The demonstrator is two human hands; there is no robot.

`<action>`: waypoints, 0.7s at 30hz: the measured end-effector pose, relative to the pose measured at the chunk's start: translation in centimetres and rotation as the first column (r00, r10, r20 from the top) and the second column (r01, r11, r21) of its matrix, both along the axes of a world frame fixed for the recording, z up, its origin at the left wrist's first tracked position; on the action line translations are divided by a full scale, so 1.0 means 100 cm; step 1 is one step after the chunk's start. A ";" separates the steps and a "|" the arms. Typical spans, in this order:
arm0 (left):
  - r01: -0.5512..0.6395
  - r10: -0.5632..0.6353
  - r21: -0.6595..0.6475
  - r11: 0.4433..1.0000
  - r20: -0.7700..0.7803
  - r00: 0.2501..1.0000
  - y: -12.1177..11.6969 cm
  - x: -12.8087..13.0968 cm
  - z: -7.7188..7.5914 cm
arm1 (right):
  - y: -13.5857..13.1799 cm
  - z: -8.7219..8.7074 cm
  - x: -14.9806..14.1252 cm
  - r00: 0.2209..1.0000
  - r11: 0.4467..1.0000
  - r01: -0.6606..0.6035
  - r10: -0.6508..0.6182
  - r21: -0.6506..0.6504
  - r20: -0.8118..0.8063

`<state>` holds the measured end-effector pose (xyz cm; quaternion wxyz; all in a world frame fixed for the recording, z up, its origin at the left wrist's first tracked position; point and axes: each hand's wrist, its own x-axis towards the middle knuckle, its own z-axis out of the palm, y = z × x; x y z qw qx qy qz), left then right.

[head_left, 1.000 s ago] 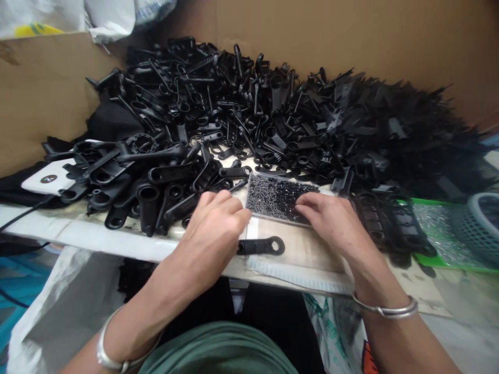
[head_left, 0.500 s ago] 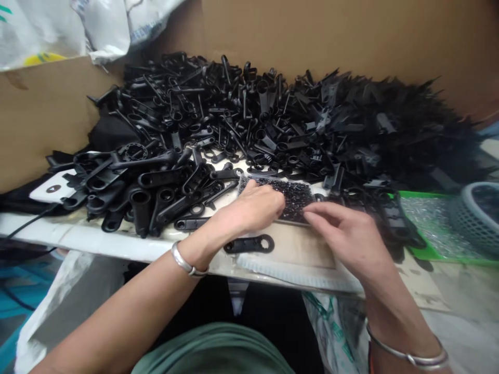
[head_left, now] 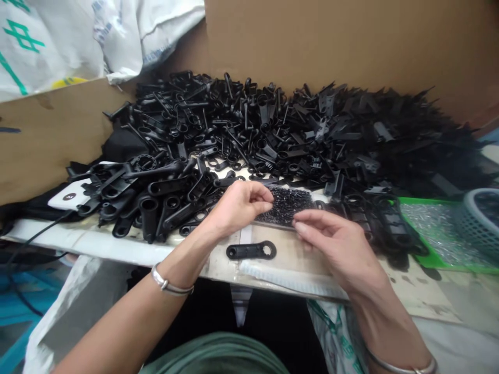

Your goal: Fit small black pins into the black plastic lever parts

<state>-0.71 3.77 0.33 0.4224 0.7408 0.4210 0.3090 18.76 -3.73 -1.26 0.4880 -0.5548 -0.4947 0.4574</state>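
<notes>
The person's left hand (head_left: 244, 205) is bent over the left end of a shallow clear tray (head_left: 275, 225), thumb and forefinger drawn nearly together; I can't tell whether anything small sits between them; the right hand (head_left: 335, 236) is at the tray's near right corner, its thumb and fingertips gathered close, and again I can't make out what, if anything, they pinch. The tray holds tiny black pieces (head_left: 290, 202) and lies a little in from the near edge of the surface (head_left: 421, 293); between it and that edge lies a flat black lever (head_left: 251, 251), its wider, notched ring end pointing right. Black plastic parts (head_left: 268, 119) are heaped along the far edge before a cardboard wall (head_left: 331, 41), spreading towards the near left corner, beside a white device (head_left: 70, 197); by the right edge are a green tray (head_left: 432, 259) of small clear pieces and a grey-blue basket (head_left: 479, 215).
</notes>
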 end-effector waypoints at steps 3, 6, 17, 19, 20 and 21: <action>-0.054 0.146 -0.280 0.959 0.320 0.936 -0.007 -0.003 -0.004 | 0.001 0.001 -0.009 0.998 1.000 -0.013 0.014 0.018 -0.065; -0.080 0.215 -0.347 0.934 0.371 0.903 -0.010 -0.006 -0.006 | 0.001 0.002 -0.017 0.995 1.000 -0.012 0.015 0.024 -0.100; -0.204 0.270 -0.221 0.954 0.325 0.906 -0.004 0.002 -0.011 | 0.023 0.002 -0.041 0.994 0.990 0.071 -0.080 0.120 0.071; -0.239 0.262 -0.118 0.964 0.256 0.931 -0.004 -0.003 -0.008 | 0.024 0.001 -0.037 0.990 0.984 0.117 -0.125 0.134 0.058; -0.238 0.240 -0.034 0.971 0.191 0.952 -0.006 -0.007 -0.007 | 0.023 0.001 -0.034 0.988 0.982 0.131 -0.140 0.138 0.060; -0.214 0.207 0.063 0.975 0.100 0.973 -0.009 -0.012 -0.005 | 0.021 0.001 -0.030 0.986 0.981 0.139 -0.150 0.138 0.070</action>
